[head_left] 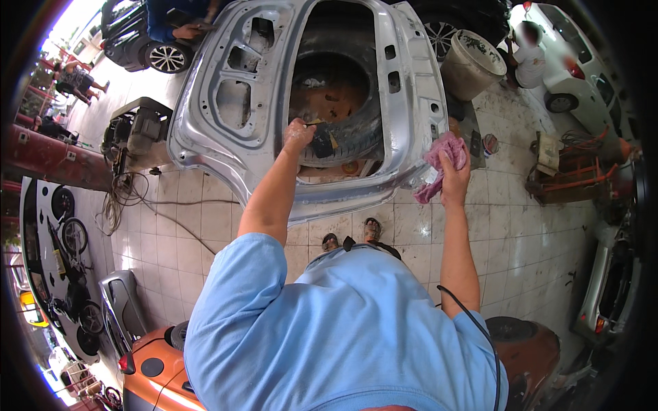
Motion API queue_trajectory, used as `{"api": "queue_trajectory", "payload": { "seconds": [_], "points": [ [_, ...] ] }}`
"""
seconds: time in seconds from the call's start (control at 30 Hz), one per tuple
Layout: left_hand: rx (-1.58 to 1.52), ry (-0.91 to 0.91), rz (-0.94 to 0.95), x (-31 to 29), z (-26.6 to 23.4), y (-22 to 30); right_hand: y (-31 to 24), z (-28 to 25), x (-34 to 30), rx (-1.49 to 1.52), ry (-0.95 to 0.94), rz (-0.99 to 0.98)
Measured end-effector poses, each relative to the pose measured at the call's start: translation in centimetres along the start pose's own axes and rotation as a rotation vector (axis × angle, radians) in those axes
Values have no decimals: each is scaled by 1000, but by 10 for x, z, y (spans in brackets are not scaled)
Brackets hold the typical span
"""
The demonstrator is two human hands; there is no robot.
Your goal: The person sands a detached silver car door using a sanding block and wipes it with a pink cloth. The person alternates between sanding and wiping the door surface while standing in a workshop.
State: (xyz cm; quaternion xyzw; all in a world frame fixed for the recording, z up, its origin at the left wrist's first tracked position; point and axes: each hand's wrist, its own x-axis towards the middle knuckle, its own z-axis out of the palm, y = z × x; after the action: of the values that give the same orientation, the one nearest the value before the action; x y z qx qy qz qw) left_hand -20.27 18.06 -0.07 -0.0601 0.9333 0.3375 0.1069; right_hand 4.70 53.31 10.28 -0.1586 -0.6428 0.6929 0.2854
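Note:
A bare silver car door panel [267, 147] lies in front of me, with a large window opening. Through the opening a black tire [349, 144] is visible beneath it. My left hand [299, 135] is closed on a dark, flat piece with yellowish edges [323, 141], held over the near part of the opening; its exact kind is unclear. At the panel's near right corner, my right hand [454, 179] grips a crumpled pink cloth [447, 152]. The cloth is against or just beside the panel's edge; I cannot tell which.
A dirty white bucket [473, 65] stands beyond the panel's right side. Left of the panel sits a motor-driven machine [140, 133], with cables [130, 198] trailing over the tiled floor. Another person's hand [188, 31] is at the panel's far left. An orange car [154, 370] is behind me.

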Motion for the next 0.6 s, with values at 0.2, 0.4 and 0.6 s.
{"api": "queue_trajectory", "payload": {
  "seconds": [0.2,0.4,0.6],
  "points": [
    [138,131,247,-8,17,16,37,-10,2,-560,-151,-154],
    [266,-173,475,-10,66,71,77,5,2,-969,-543,-165],
    [296,-177,547,-14,108,89,67,-5,9,-907,-615,-125]
  ]
}}
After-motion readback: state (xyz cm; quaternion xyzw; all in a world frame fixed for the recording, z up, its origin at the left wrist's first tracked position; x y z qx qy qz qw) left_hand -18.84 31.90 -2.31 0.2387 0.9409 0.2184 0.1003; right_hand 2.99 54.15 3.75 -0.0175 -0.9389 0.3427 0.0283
